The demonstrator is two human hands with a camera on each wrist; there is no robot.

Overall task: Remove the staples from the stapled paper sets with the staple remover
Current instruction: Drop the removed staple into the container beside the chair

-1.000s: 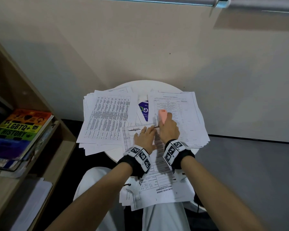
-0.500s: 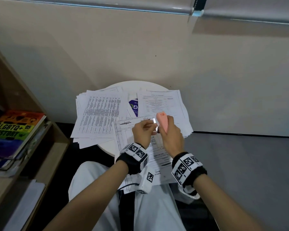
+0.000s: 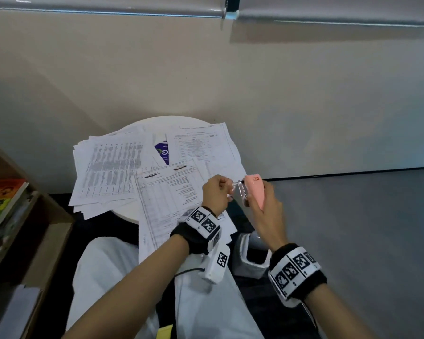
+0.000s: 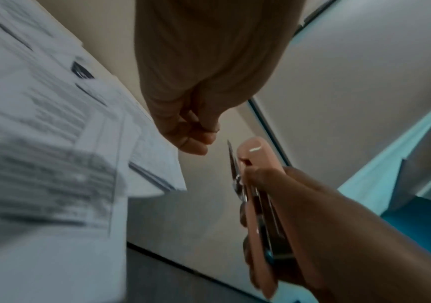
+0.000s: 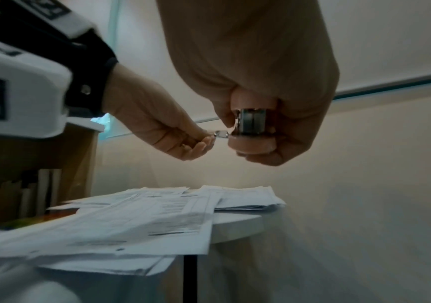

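My right hand (image 3: 267, 216) grips a pink staple remover (image 3: 255, 192) upright in the air, just past the round table's right edge. Its metal tip (image 5: 252, 121) faces my left hand (image 3: 216, 192). My left fingertips (image 5: 203, 141) pinch a small shiny metal piece (image 5: 219, 133) at that tip; it looks like a staple. The left wrist view shows the remover (image 4: 250, 147) beside my curled left fingers (image 4: 193, 141). The printed paper set (image 3: 169, 192) lies under my hands and hangs over the table edge onto my lap.
Two more paper stacks (image 3: 108, 167) (image 3: 201, 143) cover the small white round table (image 3: 125, 212). A wooden bookshelf (image 3: 47, 216) with colourful books stands at the left. A beige wall is behind, grey floor (image 3: 353, 228) to the right.
Both hands have lifted off the paper set and moved right. The remover rose with my right hand, and my left hand went from pressing the paper to pinching at the remover's tip.
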